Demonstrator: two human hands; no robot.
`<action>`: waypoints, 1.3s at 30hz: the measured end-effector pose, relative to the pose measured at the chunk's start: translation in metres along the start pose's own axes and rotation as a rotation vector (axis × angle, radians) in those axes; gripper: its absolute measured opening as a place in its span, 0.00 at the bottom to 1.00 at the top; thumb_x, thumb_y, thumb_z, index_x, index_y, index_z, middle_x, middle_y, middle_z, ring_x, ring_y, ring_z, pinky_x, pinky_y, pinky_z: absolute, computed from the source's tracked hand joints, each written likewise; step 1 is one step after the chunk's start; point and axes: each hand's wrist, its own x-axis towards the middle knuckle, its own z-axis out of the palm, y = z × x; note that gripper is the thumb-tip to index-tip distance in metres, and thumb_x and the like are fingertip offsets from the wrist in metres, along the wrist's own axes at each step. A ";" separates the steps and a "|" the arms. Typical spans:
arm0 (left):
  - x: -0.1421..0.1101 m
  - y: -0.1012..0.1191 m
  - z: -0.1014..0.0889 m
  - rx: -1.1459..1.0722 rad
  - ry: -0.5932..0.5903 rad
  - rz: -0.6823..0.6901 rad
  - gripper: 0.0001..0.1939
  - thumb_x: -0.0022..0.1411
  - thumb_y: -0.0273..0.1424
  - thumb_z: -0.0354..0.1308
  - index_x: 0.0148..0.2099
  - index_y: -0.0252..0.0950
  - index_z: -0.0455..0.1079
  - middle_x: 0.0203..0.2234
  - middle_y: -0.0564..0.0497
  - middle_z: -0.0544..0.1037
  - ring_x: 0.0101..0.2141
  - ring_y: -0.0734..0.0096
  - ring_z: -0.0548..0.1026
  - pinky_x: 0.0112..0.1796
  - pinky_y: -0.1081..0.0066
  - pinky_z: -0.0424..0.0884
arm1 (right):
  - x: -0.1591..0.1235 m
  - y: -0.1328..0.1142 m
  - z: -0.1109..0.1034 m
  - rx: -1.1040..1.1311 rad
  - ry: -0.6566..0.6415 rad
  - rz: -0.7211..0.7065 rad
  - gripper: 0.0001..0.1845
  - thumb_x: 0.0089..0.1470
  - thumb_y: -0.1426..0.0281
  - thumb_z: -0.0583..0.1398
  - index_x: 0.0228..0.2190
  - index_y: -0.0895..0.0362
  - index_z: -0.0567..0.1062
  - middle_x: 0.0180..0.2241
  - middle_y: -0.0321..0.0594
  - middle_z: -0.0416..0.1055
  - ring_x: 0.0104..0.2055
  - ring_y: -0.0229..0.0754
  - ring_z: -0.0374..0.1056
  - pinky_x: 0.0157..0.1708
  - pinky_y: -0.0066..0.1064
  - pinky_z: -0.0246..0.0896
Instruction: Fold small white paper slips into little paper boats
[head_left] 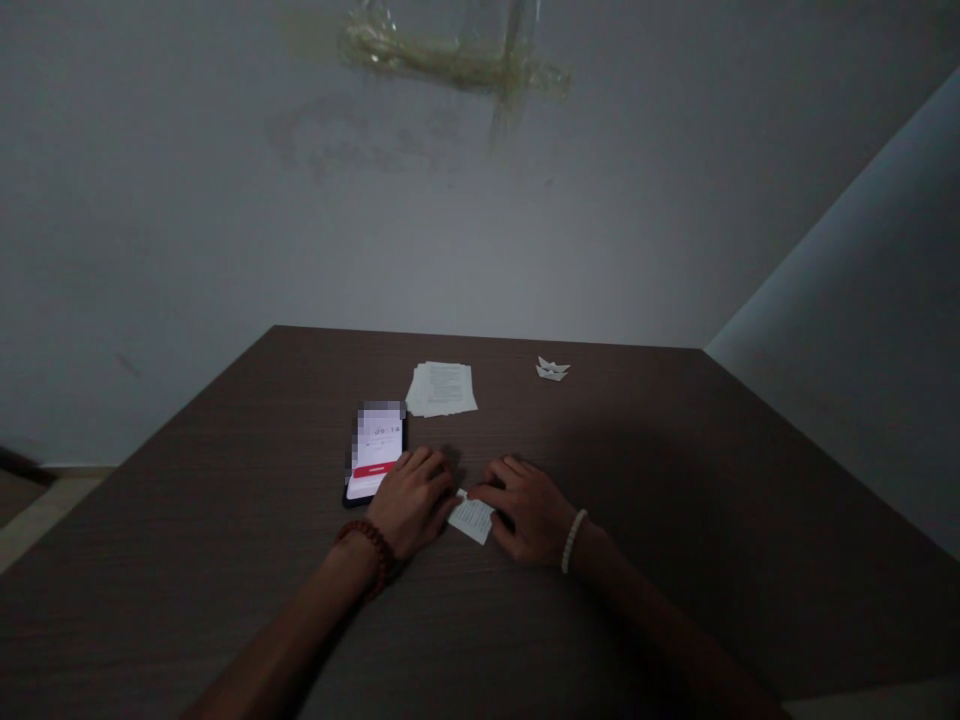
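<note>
- One printed slip (pixel 472 521): between my left hand (pixel 411 503) and right hand (pixel 531 512).
- Fingers bent; whether pinching, I cannot tell.
- Beyond slip: one phone (pixel 379 445), one paper stack (pixel 442 390).

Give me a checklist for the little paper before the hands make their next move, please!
1. Paper between the hands: ok, the small printed paper lies between the left hand and the right hand.
2. Right fingers at the paper: ok, they reach its edge.
3. Folds sharp and even: cannot tell, too small and partly covered.
4. Left hand clear of the phone: cannot tell, it overlaps a corner in this view.
5. Sheet stack out of the way: ok, farther back.
6. Folded white paper safe from bumps: ok, well beyond the right hand.
</note>
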 end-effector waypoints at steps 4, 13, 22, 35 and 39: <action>0.000 0.000 0.000 -0.002 0.010 -0.007 0.08 0.62 0.33 0.54 0.33 0.35 0.70 0.36 0.46 0.70 0.40 0.60 0.63 0.39 0.60 0.63 | 0.002 -0.002 -0.001 -0.012 -0.027 0.004 0.18 0.50 0.72 0.57 0.44 0.55 0.72 0.39 0.43 0.62 0.42 0.45 0.55 0.40 0.36 0.50; 0.000 0.001 0.000 -0.009 -0.002 -0.014 0.08 0.62 0.33 0.54 0.33 0.35 0.69 0.37 0.45 0.70 0.40 0.60 0.63 0.39 0.61 0.63 | 0.008 -0.002 0.003 -0.030 -0.033 0.036 0.22 0.47 0.71 0.59 0.47 0.53 0.71 0.42 0.43 0.61 0.44 0.47 0.54 0.41 0.37 0.48; 0.000 0.000 0.001 -0.007 -0.004 -0.001 0.06 0.63 0.31 0.52 0.35 0.35 0.68 0.37 0.45 0.69 0.39 0.60 0.63 0.39 0.60 0.64 | 0.000 0.005 0.000 -0.018 0.041 -0.020 0.16 0.50 0.70 0.59 0.42 0.54 0.74 0.38 0.42 0.62 0.41 0.45 0.55 0.40 0.36 0.49; -0.002 -0.001 0.004 -0.028 -0.012 0.017 0.07 0.63 0.30 0.52 0.40 0.35 0.69 0.40 0.45 0.69 0.41 0.59 0.63 0.40 0.60 0.64 | -0.009 0.014 0.001 -0.013 0.113 -0.070 0.03 0.45 0.73 0.61 0.22 0.55 0.75 0.33 0.39 0.64 0.37 0.42 0.57 0.35 0.34 0.51; -0.002 -0.001 0.003 -0.062 -0.006 0.067 0.09 0.63 0.28 0.50 0.43 0.38 0.71 0.40 0.46 0.69 0.41 0.60 0.63 0.39 0.62 0.63 | -0.010 0.016 0.003 0.008 0.135 -0.049 0.04 0.48 0.71 0.62 0.23 0.55 0.76 0.32 0.39 0.65 0.37 0.42 0.58 0.35 0.33 0.52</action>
